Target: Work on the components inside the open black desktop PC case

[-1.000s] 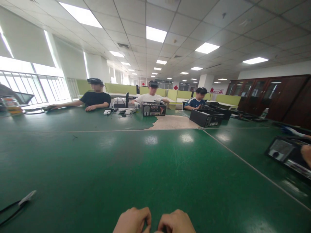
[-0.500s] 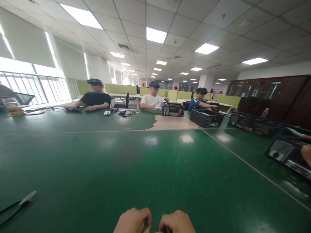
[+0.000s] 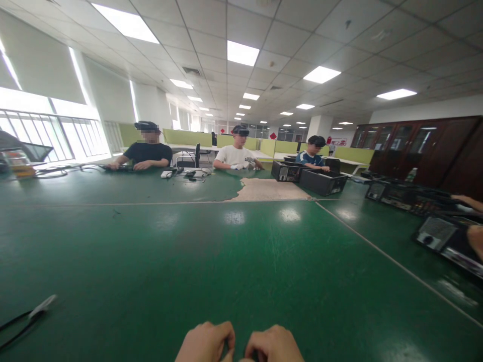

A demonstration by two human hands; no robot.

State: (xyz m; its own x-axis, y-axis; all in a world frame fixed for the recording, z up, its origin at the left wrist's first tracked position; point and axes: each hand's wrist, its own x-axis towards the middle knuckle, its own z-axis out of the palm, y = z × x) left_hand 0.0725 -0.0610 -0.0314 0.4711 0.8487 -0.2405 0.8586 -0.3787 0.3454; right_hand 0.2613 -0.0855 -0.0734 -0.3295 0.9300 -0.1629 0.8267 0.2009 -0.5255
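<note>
My left hand and my right hand rest side by side at the bottom edge of the head view. Both have their fingers curled inward, and I see nothing in either one. A narrow gap separates them at the knuckles; the lowest part of the fingers is cut off by the frame. Beneath and ahead of them lies the green table top. Closest on the left is a black cable with a white tag, well away from my hands.
Across the table sit people in black, white and blue tops. Open computer cases stand at the far right and near right, where other people's hands show. Cables and small parts lie at the far side.
My hands have hardly moved. Across the table, a computer case has shifted right, from the person in white toward the one in blue. On the right, another case has also moved.
</note>
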